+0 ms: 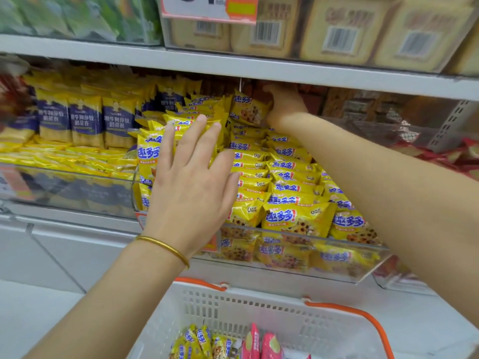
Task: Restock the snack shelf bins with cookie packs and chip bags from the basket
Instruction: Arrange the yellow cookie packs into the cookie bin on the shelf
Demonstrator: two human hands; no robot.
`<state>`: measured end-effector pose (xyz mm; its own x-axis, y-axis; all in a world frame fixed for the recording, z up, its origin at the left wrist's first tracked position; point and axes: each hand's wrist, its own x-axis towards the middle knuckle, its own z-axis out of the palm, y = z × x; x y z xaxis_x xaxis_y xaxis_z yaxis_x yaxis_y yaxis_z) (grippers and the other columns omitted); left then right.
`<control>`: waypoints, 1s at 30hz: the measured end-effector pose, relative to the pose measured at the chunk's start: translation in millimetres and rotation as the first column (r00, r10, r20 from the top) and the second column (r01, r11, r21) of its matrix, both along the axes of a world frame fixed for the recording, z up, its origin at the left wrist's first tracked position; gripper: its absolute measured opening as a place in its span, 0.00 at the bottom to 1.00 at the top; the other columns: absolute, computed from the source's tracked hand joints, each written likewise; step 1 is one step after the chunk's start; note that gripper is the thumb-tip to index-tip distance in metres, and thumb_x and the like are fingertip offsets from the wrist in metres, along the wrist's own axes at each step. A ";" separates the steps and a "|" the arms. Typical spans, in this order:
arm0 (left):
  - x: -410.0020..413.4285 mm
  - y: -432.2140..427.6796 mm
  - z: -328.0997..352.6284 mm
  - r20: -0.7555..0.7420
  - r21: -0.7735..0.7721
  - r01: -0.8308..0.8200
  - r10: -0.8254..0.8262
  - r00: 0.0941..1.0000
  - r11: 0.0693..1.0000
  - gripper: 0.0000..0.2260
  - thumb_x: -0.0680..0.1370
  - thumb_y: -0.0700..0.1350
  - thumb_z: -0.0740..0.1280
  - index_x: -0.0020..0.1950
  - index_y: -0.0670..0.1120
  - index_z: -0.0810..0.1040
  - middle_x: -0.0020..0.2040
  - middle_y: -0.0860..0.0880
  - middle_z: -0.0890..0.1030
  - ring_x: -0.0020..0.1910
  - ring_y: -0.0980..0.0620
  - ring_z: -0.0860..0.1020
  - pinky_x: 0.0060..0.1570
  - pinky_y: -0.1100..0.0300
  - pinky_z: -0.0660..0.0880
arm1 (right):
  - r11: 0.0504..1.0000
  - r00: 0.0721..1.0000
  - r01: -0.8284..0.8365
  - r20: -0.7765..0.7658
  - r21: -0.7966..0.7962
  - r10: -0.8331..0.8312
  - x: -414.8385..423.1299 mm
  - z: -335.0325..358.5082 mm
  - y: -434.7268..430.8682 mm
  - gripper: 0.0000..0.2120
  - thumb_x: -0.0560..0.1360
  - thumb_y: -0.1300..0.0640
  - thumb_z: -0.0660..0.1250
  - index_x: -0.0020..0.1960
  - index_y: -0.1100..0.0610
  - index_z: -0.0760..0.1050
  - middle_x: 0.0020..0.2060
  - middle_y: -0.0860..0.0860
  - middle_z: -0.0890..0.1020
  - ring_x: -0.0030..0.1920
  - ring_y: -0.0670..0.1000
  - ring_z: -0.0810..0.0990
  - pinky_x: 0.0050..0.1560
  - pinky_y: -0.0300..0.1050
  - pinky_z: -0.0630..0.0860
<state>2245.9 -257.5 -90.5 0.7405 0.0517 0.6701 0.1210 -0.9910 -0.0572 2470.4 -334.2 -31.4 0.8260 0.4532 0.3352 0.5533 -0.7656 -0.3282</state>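
Observation:
A clear bin (298, 270) on the middle shelf is packed with several rows of yellow cookie packs (293, 187). My left hand (191, 182) lies flat with straight fingers on the packs at the bin's left side. My right hand (283, 104) reaches deep under the upper shelf and grips an upright yellow cookie pack (250, 108) at the back of the bin. Below, a white basket (259, 314) with orange handles holds more yellow cookie packs (202, 344) and pink chip bags (261, 344).
A neighbouring bin to the left holds blue-and-yellow biscuit packs (85, 120). The shelf above (233, 66) carries tan boxed packs behind a clear front and a price tag (210, 9). Red packs (451, 156) lie at the right. White floor tiles surround the basket.

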 end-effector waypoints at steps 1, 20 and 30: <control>-3.8 -1.5 1.2 0.007 0.002 0.011 -0.011 1.000 1.000 0.16 0.79 0.50 0.56 0.54 0.44 0.79 0.68 0.41 0.72 0.72 0.42 0.63 0.72 0.41 0.52 | 1.000 1.000 0.000 0.011 0.001 0.000 -10.4 4.0 -5.3 0.27 0.74 0.62 0.68 0.71 0.52 0.66 0.69 0.56 0.67 0.68 0.58 0.67 0.67 0.48 0.67; -131.8 -15.1 -71.5 -0.690 -0.025 0.138 -0.117 0.714 0.990 0.22 0.71 0.53 0.50 0.43 0.44 0.82 0.44 0.45 0.81 0.45 0.41 0.77 0.40 0.47 0.78 | 0.855 0.729 -0.481 -0.630 -0.194 0.267 -244.7 -251.7 -88.5 0.13 0.74 0.65 0.62 0.56 0.56 0.77 0.53 0.54 0.80 0.55 0.54 0.77 0.50 0.42 0.70; -123.4 2.1 -86.6 -0.854 0.091 0.067 0.043 0.518 0.994 0.18 0.80 0.55 0.53 0.67 0.51 0.68 0.64 0.50 0.71 0.64 0.48 0.66 0.61 0.53 0.69 | 0.873 0.428 -0.487 -0.881 -0.035 0.203 -309.5 -380.2 -9.9 0.40 0.72 0.45 0.71 0.76 0.53 0.54 0.74 0.57 0.60 0.73 0.58 0.60 0.70 0.53 0.63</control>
<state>2122.5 -255.3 -177.1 0.9585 0.0135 -0.2849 -0.0524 -0.9735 -0.2225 2160.9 -344.1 -411.6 0.3879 0.7123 -0.5850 0.3595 -0.7013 -0.6156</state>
